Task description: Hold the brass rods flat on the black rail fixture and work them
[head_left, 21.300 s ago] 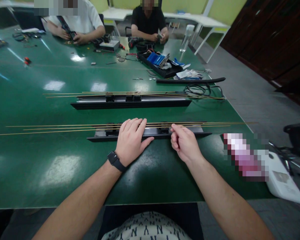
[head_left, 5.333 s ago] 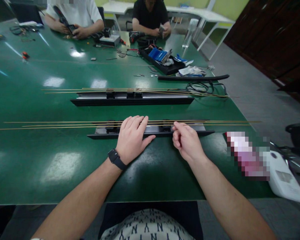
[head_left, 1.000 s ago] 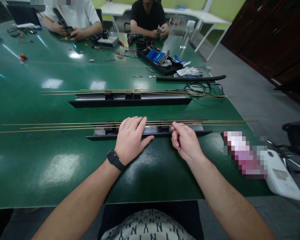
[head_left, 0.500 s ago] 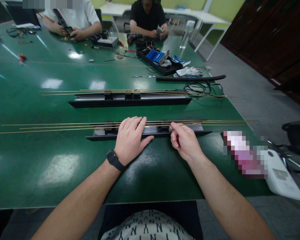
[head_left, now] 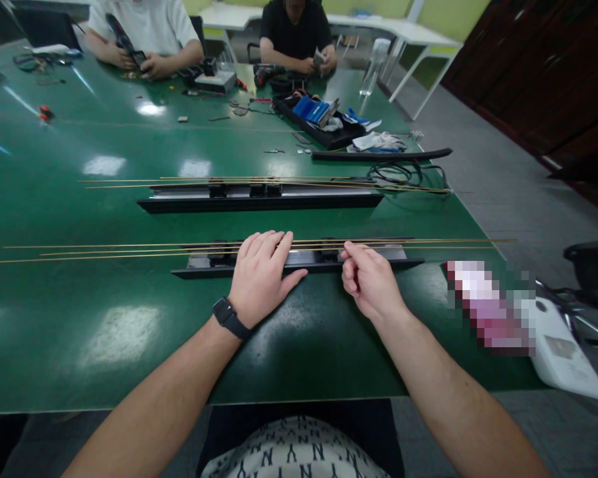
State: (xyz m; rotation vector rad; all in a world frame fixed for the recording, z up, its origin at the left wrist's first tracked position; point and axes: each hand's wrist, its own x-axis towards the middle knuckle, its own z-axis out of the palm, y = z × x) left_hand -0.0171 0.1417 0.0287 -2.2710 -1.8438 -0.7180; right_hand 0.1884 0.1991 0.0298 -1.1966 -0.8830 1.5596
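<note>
Rods (head_left: 309, 243) run nine-to-three over the rail (head_left: 319, 267) at your twelve, left hand (head_left: 260, 279) nearer, thumb spread, draped across them; right hand (head_left: 371, 275) curled, rods at its eleven, can't tell if pinching.

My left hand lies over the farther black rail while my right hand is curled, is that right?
Not quite: the head view shows your left hand over the nearer black rail, not the farther rail. Your right hand is curled, as you say.
</note>
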